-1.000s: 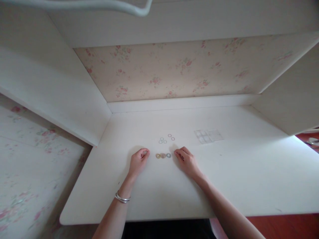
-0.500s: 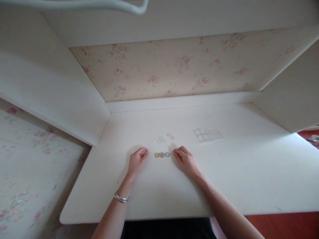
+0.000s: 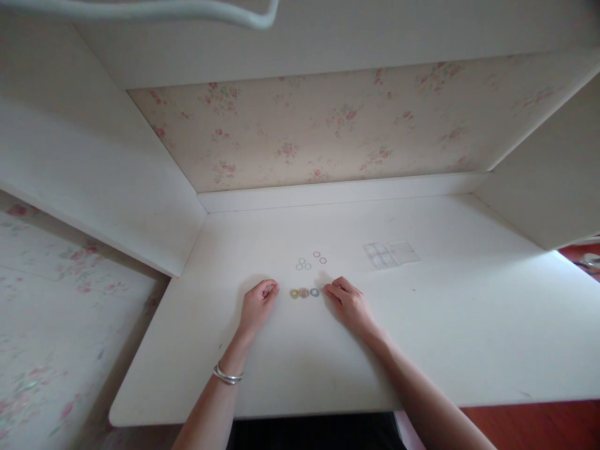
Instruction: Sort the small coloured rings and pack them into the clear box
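Three small flat rings lie in a row on the white desk: a gold ring [image 3: 294, 294], a pinkish-brown ring [image 3: 304, 292] and a grey-blue ring [image 3: 314, 292]. Left of the row, my left hand [image 3: 259, 306] rests on the desk with its fingers curled in to the thumb. My right hand [image 3: 347, 303] lies at the other end, fingers pressed together, their tips just beside the grey-blue ring. Nothing shows in either hand. Behind the row are several thin rings [image 3: 308, 266], some pale and two darker.
A clear plastic compartment box [image 3: 392, 254], seemingly with its lid open, lies on the desk [image 3: 469, 325] at back right. White panels [image 3: 94, 137] enclose the desk at left, right and above. Floral wallpaper [image 3: 347, 125] covers the back wall.
The right hand's fingertips have come slightly closer together beside the grey-blue ring. The left hand and the rings stay in place; the view has shifted very slightly.
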Demonstrator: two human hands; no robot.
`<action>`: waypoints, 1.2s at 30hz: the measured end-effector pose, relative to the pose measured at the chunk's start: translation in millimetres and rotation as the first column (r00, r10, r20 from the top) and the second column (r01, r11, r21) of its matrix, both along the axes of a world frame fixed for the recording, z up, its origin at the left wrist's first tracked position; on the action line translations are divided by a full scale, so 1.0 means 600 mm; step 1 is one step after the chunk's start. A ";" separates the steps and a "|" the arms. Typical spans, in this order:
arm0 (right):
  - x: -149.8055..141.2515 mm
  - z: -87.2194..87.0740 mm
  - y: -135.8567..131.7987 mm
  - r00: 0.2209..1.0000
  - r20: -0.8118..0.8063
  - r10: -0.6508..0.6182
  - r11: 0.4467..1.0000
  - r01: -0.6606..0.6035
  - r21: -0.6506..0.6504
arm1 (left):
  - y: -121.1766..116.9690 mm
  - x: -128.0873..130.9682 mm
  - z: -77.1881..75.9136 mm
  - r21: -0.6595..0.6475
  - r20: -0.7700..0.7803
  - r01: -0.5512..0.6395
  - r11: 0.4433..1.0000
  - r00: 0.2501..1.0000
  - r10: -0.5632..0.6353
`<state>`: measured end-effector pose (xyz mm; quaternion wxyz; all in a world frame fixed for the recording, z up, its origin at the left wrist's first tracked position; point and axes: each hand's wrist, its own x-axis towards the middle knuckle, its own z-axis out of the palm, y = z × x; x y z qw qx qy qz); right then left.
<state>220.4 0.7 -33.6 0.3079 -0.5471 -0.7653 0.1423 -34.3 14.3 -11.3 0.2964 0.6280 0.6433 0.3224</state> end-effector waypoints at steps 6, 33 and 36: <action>-0.003 0.001 -0.007 0.991 0.127 0.047 0.994 -0.059 0.094 | 0.000 -0.001 -0.002 -0.006 -0.008 0.007 1.000 1.000 -0.007; 0.010 0.026 0.108 0.979 0.190 -0.077 0.993 0.093 -0.078 | -0.003 -0.002 -0.001 0.022 0.029 -0.012 1.000 1.000 0.011; 0.009 0.026 0.106 0.978 0.201 -0.053 0.992 0.076 -0.106 | -0.003 -0.004 -0.003 0.039 0.033 -0.004 0.999 0.999 0.003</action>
